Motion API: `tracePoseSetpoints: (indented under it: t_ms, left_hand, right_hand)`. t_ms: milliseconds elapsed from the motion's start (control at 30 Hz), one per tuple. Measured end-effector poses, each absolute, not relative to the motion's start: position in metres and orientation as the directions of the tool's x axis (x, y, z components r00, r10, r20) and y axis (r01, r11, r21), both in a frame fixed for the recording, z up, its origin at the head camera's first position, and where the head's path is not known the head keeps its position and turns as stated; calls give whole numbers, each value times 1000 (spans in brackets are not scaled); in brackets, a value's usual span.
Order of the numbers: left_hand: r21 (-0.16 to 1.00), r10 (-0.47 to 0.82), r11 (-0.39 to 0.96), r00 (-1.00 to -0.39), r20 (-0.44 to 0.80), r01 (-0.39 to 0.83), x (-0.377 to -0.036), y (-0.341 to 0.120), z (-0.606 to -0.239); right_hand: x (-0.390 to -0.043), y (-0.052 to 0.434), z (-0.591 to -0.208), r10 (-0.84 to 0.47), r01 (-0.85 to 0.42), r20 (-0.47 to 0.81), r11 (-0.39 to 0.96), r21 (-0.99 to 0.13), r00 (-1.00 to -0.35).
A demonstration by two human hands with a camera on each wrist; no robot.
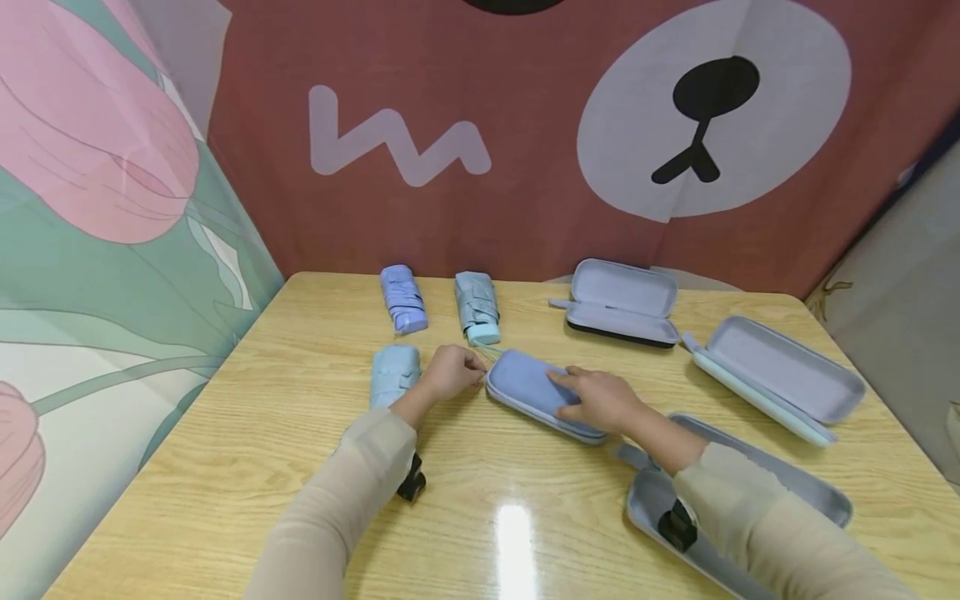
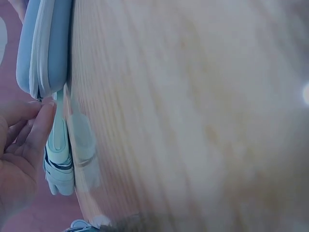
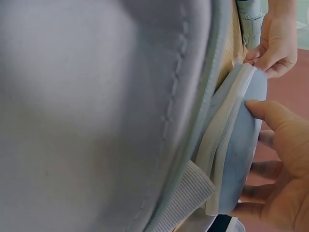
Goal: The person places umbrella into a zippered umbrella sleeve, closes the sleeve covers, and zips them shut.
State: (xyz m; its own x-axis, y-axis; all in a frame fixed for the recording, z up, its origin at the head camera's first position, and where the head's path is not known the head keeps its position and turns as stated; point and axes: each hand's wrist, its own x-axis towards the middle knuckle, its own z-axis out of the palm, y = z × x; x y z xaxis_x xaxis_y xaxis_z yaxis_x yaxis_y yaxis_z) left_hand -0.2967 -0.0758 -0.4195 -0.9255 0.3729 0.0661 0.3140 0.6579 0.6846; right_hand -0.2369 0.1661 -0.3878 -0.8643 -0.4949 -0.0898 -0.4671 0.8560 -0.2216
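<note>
A closed blue zip case [image 1: 534, 390] lies in the middle of the wooden table [image 1: 300, 467]. My left hand [image 1: 450, 371] pinches the zipper pull at the case's left end; the left wrist view shows the left hand [image 2: 19, 145] with thumb and forefinger meeting at the case [image 2: 43, 43] seam. My right hand [image 1: 600, 400] lies flat on top of the case, fingers fairly straight and pressing it down. In the right wrist view the right hand [image 3: 285, 159] spreads over the case [image 3: 246, 145], with the left hand [image 3: 275, 43] beyond.
Three folded umbrellas lie nearby: purple-blue [image 1: 403, 298], teal [image 1: 477, 308] and light blue [image 1: 393, 375] by my left wrist. Open cases stand at the back [image 1: 622, 304], at the right [image 1: 780, 375] and under my right forearm [image 1: 750, 492]. Fabric backdrops wall the table.
</note>
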Motion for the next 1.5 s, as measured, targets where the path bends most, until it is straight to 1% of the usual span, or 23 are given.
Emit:
tracePoseSetpoints:
  t_ms: [267,433,633,800,900,1067,1133,1333,1500]
  left_hand:
    - [754,380,610,-925,-7,245,-290,-76,-417]
    - [751,380,615,-925,-14,241,-283,-73,-416]
    - [831,417,510,-909,-12,223,-275,-63,-418]
    - [816,411,519,-911,21,253,-276,-58,-419]
    - [782,416,550,-908,47,293,-279,-57,-420]
    - [772,410,555,-909,70,310,-284,-54,-422]
    - [768,405,554,-910,87,320,-286,-52,-423]
    - [760,381,559,-917,120,332,-294,-50,-425]
    - [761,367,570,-925,100,309,-298,-46,-423]
  right_hand:
    - [-239,168,-388,-473,-458,-78,875,-155,-877]
    - [-239,168,-388,-476,-463,-72,874,-146,-877]
    - [-239,167,-388,-469,-456,-67,877,-149,-880]
    - [-239,169,-388,-463,-450,-65,880,-150,-884]
    - [-239,174,-387,-469,-449,-74,872,-194,-880]
    - [-240,184,-385,-499,-426,-115,821,-381,-859]
    - [-241,187,-384,-510,-413,-136,802,-431,-849]
    - [-240,189,-383,-526,-403,-171,789,-465,-833]
    - [-236,186,-385,-530,-398,-189,788,-469,-827]
